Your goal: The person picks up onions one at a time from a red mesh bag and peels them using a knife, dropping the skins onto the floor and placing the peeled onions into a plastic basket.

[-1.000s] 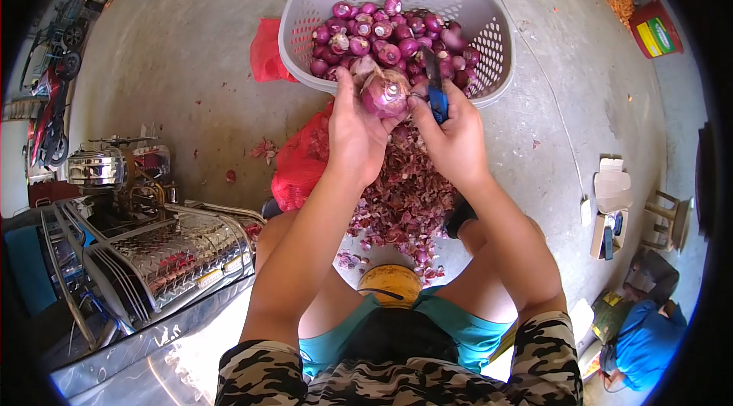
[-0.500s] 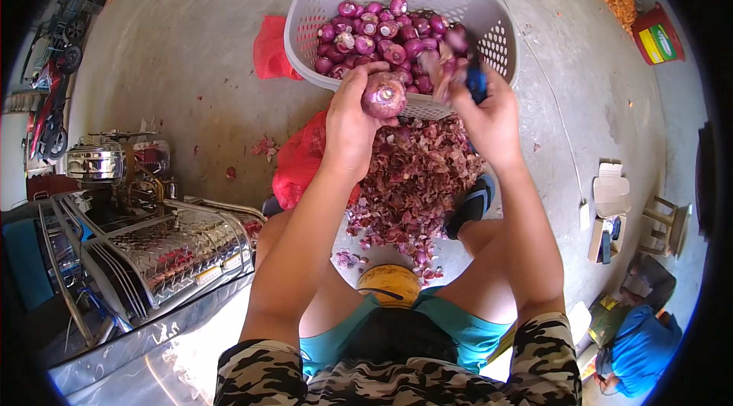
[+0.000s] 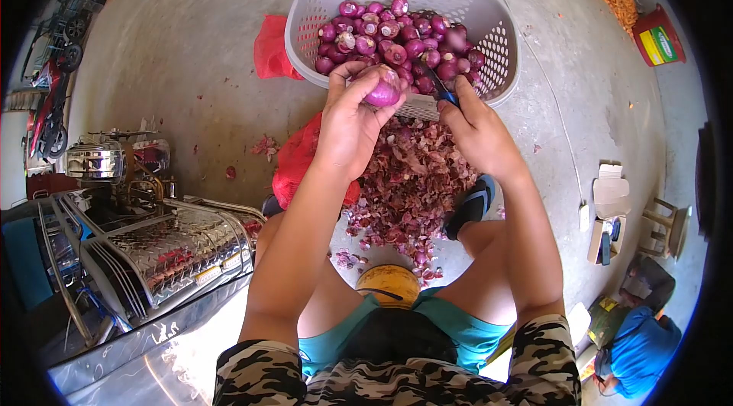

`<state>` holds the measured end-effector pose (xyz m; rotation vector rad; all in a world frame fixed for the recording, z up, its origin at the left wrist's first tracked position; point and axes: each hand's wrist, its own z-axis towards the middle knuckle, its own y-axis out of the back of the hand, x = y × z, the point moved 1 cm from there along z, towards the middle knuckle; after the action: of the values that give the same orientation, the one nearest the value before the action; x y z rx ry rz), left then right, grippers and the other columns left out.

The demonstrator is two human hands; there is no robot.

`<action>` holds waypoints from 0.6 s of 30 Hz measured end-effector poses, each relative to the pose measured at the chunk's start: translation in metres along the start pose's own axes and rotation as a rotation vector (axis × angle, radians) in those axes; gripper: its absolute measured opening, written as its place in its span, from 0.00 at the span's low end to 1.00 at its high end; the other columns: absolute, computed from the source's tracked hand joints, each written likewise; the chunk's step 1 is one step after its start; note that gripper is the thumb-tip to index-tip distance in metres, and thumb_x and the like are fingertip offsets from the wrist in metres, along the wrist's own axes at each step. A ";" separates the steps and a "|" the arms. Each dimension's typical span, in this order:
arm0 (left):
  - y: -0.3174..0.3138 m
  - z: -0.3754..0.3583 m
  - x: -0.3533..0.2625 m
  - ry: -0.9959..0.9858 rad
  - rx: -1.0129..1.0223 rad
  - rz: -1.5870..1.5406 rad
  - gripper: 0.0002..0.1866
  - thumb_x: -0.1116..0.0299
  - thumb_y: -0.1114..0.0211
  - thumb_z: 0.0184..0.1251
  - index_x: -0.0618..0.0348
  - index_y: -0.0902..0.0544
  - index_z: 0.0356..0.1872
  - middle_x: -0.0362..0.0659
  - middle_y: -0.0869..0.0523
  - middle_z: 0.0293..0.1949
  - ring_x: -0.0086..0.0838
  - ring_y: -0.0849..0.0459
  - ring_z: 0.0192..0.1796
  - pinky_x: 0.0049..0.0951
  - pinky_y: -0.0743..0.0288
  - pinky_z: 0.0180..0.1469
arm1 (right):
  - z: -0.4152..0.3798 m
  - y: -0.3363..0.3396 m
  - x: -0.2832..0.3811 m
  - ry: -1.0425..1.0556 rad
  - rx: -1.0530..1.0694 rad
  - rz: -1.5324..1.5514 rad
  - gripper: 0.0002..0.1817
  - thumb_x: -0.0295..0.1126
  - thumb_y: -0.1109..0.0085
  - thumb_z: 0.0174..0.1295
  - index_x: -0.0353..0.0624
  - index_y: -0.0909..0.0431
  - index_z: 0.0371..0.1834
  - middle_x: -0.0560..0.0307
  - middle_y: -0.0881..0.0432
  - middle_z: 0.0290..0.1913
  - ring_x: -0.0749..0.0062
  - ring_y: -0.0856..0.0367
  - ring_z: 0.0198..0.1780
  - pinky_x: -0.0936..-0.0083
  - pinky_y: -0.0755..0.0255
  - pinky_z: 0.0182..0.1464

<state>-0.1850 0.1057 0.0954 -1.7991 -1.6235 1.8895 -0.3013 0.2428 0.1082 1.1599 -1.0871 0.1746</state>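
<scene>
A red onion (image 3: pixel 384 88) with shiny purple skin rests in my left hand (image 3: pixel 347 120), the fingers and thumb curled round it. My right hand (image 3: pixel 481 127) grips a knife (image 3: pixel 447 93) by its blue handle, its dark blade angled up and left over the basket's near rim. Blade and onion are apart. Beyond both hands stands a grey plastic basket (image 3: pixel 504 62) with perforated walls, holding many purple onions (image 3: pixel 395 53). Below my hands a heap of dry onion skins (image 3: pixel 420 177) covers the floor between my feet.
Red mesh sacks (image 3: pixel 301 162) lie left of the skins, another red piece (image 3: pixel 273 47) beside the basket. A yellow container (image 3: pixel 389 284) sits between my legs. A chromed metal vehicle (image 3: pixel 183 246) stands at left. At right are an open cardboard box (image 3: pixel 608 215) and a person in blue (image 3: pixel 645 349).
The onion has been turned in my left hand, showing its smooth side. My right hand has let go of loose skin, and the knife now points up and left.
</scene>
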 end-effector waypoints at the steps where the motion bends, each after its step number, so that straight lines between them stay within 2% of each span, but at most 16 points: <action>1: 0.000 -0.001 0.000 -0.006 -0.007 -0.017 0.16 0.72 0.46 0.65 0.58 0.36 0.52 0.46 0.24 0.47 0.34 0.23 0.52 0.40 0.28 0.58 | -0.001 -0.002 0.000 0.028 -0.014 0.043 0.18 0.36 0.51 0.66 0.32 0.34 0.49 0.32 0.21 0.35 0.38 0.22 0.41 0.54 0.30 0.41; 4: 0.005 0.002 0.001 -0.033 0.042 -0.019 0.16 0.72 0.46 0.63 0.59 0.34 0.51 0.48 0.25 0.48 0.39 0.24 0.54 0.44 0.32 0.63 | -0.003 -0.010 -0.001 0.010 0.067 0.148 0.18 0.36 0.51 0.66 0.31 0.34 0.50 0.33 0.21 0.34 0.39 0.22 0.40 0.55 0.30 0.41; 10: 0.010 0.004 0.003 -0.146 0.111 0.069 0.18 0.74 0.47 0.58 0.60 0.33 0.51 0.45 0.26 0.46 0.32 0.26 0.54 0.39 0.32 0.60 | -0.011 -0.017 0.009 0.058 0.113 0.166 0.19 0.35 0.51 0.66 0.30 0.33 0.53 0.34 0.21 0.33 0.41 0.21 0.39 0.57 0.29 0.40; 13: 0.004 0.001 0.004 -0.199 0.047 0.211 0.18 0.72 0.47 0.60 0.59 0.33 0.52 0.45 0.25 0.46 0.32 0.26 0.55 0.37 0.31 0.57 | -0.012 -0.015 0.013 0.088 0.073 0.137 0.21 0.37 0.51 0.66 0.30 0.33 0.54 0.34 0.21 0.33 0.41 0.21 0.39 0.57 0.29 0.40; 18: -0.005 0.001 0.001 -0.140 -0.002 0.103 0.19 0.71 0.48 0.62 0.60 0.33 0.55 0.47 0.24 0.49 0.33 0.25 0.55 0.38 0.33 0.59 | -0.012 -0.013 0.011 0.084 0.036 0.123 0.23 0.41 0.53 0.67 0.30 0.32 0.54 0.34 0.20 0.33 0.40 0.21 0.40 0.55 0.30 0.42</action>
<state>-0.1890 0.1083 0.0978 -1.8226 -1.6036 2.1026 -0.2808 0.2420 0.1083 1.1084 -1.0847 0.3374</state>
